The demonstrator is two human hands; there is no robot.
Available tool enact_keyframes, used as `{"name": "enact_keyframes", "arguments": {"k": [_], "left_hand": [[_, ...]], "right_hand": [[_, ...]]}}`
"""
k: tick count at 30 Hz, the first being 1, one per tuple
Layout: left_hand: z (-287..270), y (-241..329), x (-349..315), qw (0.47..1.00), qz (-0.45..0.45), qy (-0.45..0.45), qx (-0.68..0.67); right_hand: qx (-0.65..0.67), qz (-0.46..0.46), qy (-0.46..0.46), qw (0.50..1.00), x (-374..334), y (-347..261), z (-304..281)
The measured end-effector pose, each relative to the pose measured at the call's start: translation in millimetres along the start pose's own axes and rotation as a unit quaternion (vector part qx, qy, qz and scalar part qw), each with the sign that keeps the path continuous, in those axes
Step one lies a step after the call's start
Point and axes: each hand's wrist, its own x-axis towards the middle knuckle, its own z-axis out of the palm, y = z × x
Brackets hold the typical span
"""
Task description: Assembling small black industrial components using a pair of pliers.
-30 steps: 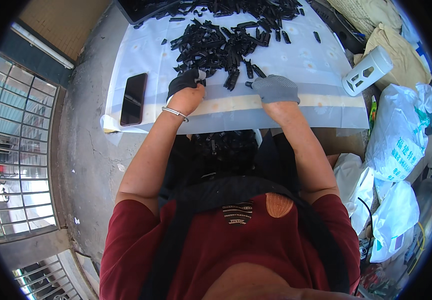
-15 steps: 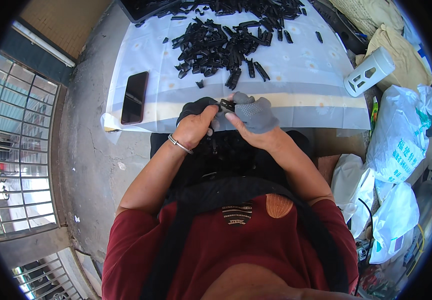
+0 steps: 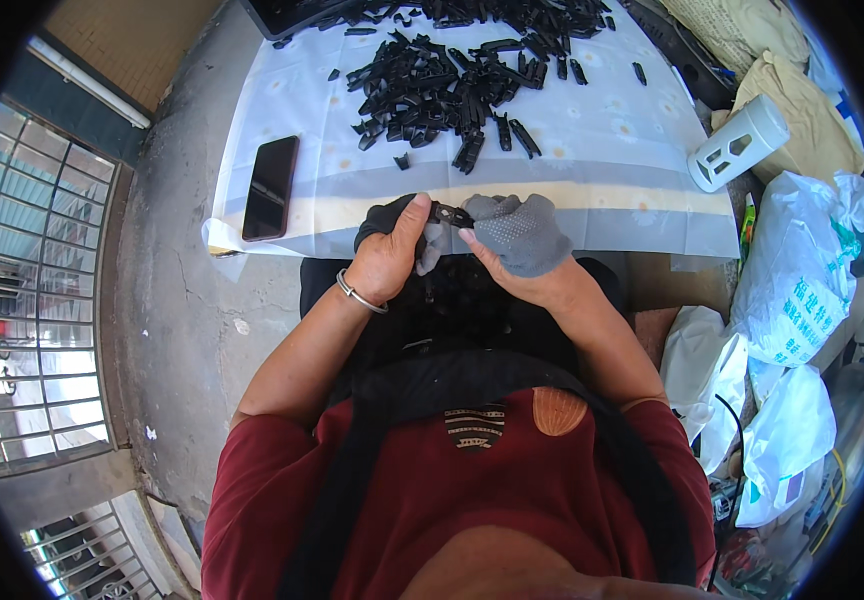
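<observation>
Between my two hands, just over the table's near edge, is a small black plastic part (image 3: 450,215), long and narrow with light spots on its face. My left hand (image 3: 392,240), in a dark partial glove with the thumb bare, pinches its left end. A grey dotted glove covers most of my right hand (image 3: 520,235), whose bare thumb presses the part's right end from below. The glove fingers hide part of it. Beyond my hands lies a heap of similar black plastic parts (image 3: 442,95), with one small loose piece (image 3: 402,162) on its near side.
A dark phone (image 3: 271,188) lies on the left of the cloth-covered table (image 3: 602,200). At the right edge stands a white cup-like holder (image 3: 739,143). A black tray (image 3: 287,15) sits at the far left. Plastic bags (image 3: 792,270) crowd the right side.
My hands have drawn slightly apart, baring more of the black part between them. My left thumb is now raised along its end, and my right hand has shifted a little right.
</observation>
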Motion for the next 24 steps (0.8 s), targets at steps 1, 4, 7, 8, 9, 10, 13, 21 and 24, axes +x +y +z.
{"name": "enact_keyframes", "arguments": {"k": [1,4,7,8,9,10,13,21,24], "left_hand": [[-0.1,1.6,-0.7,1.000,0.000,-0.001,0.000],[-2.5,9.1,-3.4,0.997,0.014,-0.015,0.069],[-3.8,14.2,-4.3,0.995,-0.017,-0.043,0.085],[-3.1,18.7,-4.6,0.992,0.011,-0.044,0.117],[-2.7,21.2,-4.6,0.987,0.040,-0.045,0.149],[-3.3,20.5,-3.7,0.987,0.040,-0.046,0.149],[-1.9,17.6,-3.5,0.947,0.140,-0.065,0.283],[-16.5,18.7,5.3,0.834,0.079,-0.097,0.537],[-32.0,-0.9,34.0,0.788,0.188,0.097,0.578]], "right_hand": [[-0.040,-0.023,-0.002,0.999,-0.3,-0.3,-1.3],[-0.046,-0.032,-0.008,0.998,-1.5,0.7,-2.9],[-0.033,-0.052,-0.001,0.998,-0.8,0.1,-9.3],[-0.034,-0.052,-0.001,0.998,-1.3,1.2,-8.5],[-0.046,-0.062,0.001,0.997,-2.0,3.0,-6.8],[-0.059,-0.073,0.003,0.996,-2.1,3.9,-5.8],[-0.101,-0.075,-0.055,0.991,0.4,-0.3,-1.3],[-0.003,-0.027,-0.056,0.998,1.0,5.8,23.8],[-0.081,0.038,-0.046,0.995,25.9,31.6,14.0]]}}
